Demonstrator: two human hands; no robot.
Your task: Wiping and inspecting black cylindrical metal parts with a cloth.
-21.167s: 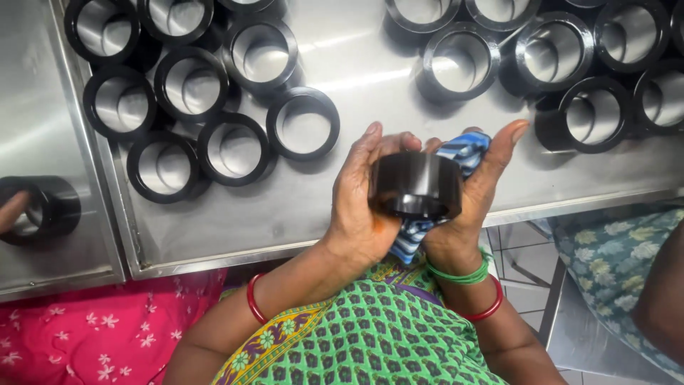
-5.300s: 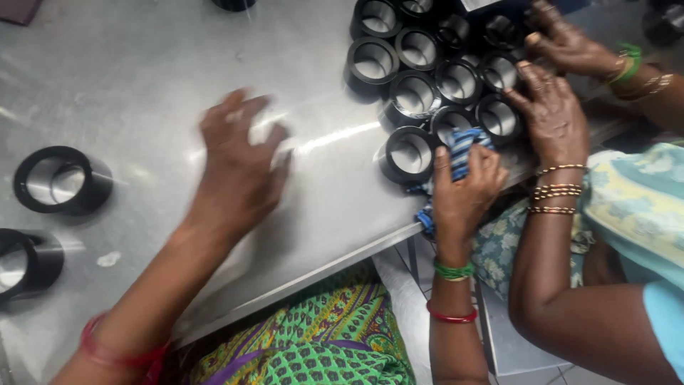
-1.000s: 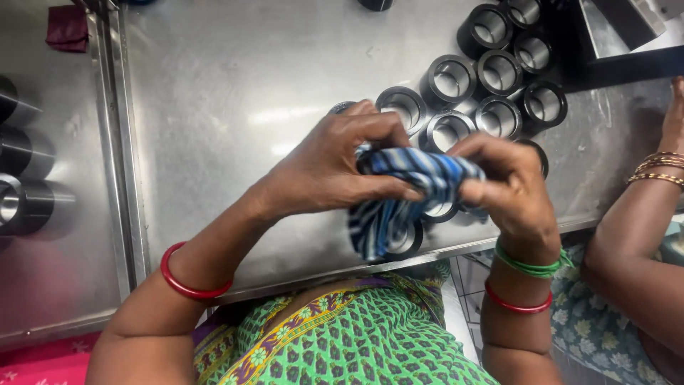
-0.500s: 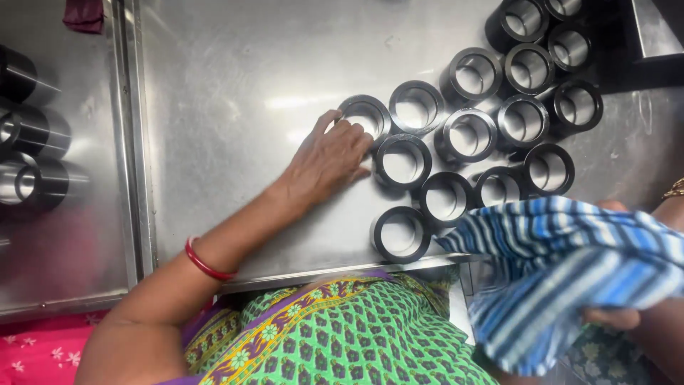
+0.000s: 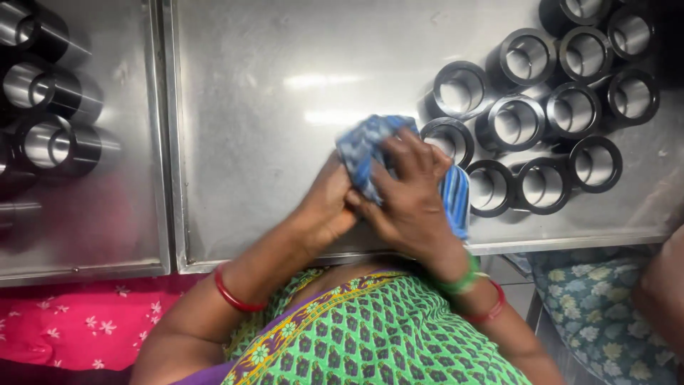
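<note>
Bare steel worktop (image 5: 285, 64) lies open left of and beyond the hands. Black metal rings (image 5: 531, 114) crowd the right side, and cylinders (image 5: 50, 93) line the far left.

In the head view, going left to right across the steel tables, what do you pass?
Row of dark metal sleeves lying on the left table → seam between the tables → left hand → blue striped cloth → right hand → cluster of upright black rings.

Your left hand (image 5: 329, 207) and right hand (image 5: 407, 196) are bunched together around a blue striped cloth (image 5: 370, 153) over the shiny steel tray (image 5: 285, 85). Just right of them sits a cluster of black metal rings (image 5: 541, 107) with bright bores, open ends up.
</note>
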